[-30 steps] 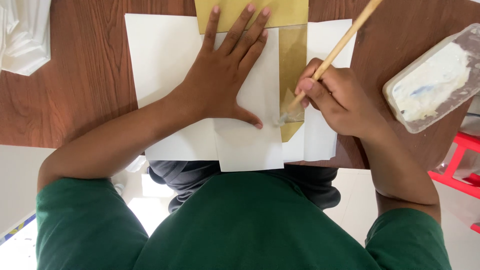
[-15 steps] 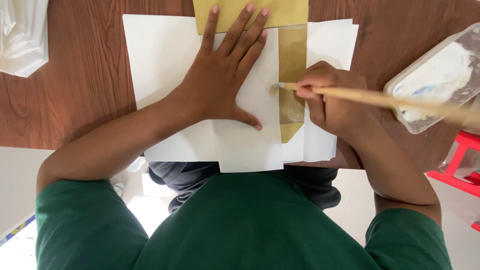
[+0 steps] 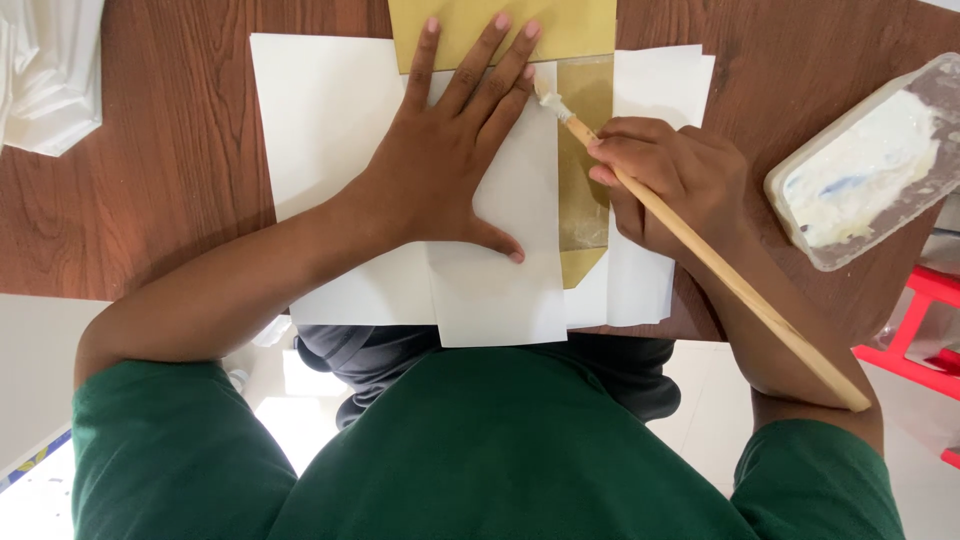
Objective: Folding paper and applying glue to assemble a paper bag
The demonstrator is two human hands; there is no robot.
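Head view: the left hand [image 3: 440,165] is lying flat with fingers spread, pressing a white folded sheet [image 3: 505,250] down on the wooden counter [image 3: 170,190]. The right hand [image 3: 670,180] is keeping its grip closed around a long wooden brush [image 3: 700,245]. The bristle tip, low on the gold strip [image 3: 583,160] a second ago, is now sitting at the strip's top edge, so the paste seems to be spreading upward. Right of the strip, a clear tub of white paste [image 3: 865,165] is resting.
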